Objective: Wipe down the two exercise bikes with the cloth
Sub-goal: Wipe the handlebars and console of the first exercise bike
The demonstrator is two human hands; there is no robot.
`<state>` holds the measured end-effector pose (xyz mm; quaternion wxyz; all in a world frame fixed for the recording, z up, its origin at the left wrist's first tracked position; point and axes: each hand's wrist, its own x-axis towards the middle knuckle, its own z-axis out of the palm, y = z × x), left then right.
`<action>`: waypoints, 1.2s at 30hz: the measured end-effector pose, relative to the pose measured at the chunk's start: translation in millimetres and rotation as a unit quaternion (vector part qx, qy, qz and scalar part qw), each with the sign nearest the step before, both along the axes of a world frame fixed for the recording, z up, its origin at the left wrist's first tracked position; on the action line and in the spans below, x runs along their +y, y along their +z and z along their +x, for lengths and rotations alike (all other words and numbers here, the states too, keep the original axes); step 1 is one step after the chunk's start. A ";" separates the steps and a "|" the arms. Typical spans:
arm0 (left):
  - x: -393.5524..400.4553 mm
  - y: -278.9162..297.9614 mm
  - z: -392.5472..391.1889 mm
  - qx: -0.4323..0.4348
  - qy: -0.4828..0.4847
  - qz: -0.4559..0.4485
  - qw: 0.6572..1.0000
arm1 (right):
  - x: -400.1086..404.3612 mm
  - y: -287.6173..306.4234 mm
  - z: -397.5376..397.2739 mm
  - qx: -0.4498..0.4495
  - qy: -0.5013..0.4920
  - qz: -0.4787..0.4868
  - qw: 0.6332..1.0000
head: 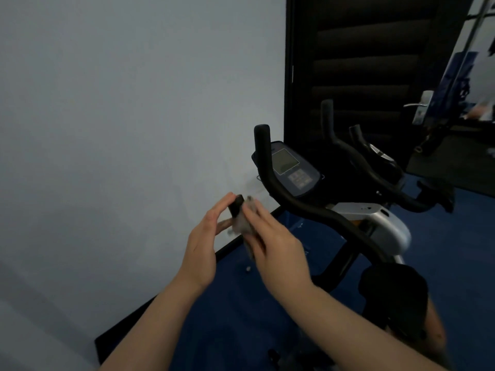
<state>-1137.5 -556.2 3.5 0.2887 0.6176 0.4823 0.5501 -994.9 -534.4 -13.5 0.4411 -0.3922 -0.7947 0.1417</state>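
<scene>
The near exercise bike (pixel 375 223) stands right of centre, with black curved handlebars, a console with a grey screen (pixel 290 167) and a black saddle (pixel 393 293). A second bike's handlebars (pixel 359 140) show behind it. My left hand (pixel 203 245) holds the tip of the near-left handlebar end (pixel 235 207) between fingers and thumb. My right hand (pixel 270 236) presses a pale cloth (pixel 241 226) against that handlebar end, fingers wrapped over it. The cloth is blurred and mostly hidden under my fingers.
A white wall (pixel 120 129) fills the left, with a black skirting board (pixel 160 298) along the blue floor (pixel 241 317). A dark door (pixel 361 62) with a silver handle (pixel 420 105) stands behind the bikes. A mirror at far right reflects the room.
</scene>
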 end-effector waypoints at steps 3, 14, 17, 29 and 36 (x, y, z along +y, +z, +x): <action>1.4 -0.9 0.7 -0.009 0.011 -0.018 1.000 | 0.5 -8.1 25.7 -0.067 0.023 0.052 0.996; 6.1 -12.1 12.3 -0.036 0.042 -0.005 0.998 | -22.5 -21.9 28.0 -0.116 -0.058 0.072 0.989; 7.2 -16.1 14.6 -0.036 0.047 0.003 0.998 | -39.8 -40.6 66.8 -0.102 -0.115 0.030 0.988; 14.1 -23.6 25.6 -0.044 0.089 0.036 0.994 | -49.9 -63.4 67.0 -0.162 -0.168 0.065 0.970; 11.7 -22.8 24.4 -0.033 0.083 0.031 0.996 | -29.7 -23.7 9.0 -0.058 -0.148 -0.063 0.985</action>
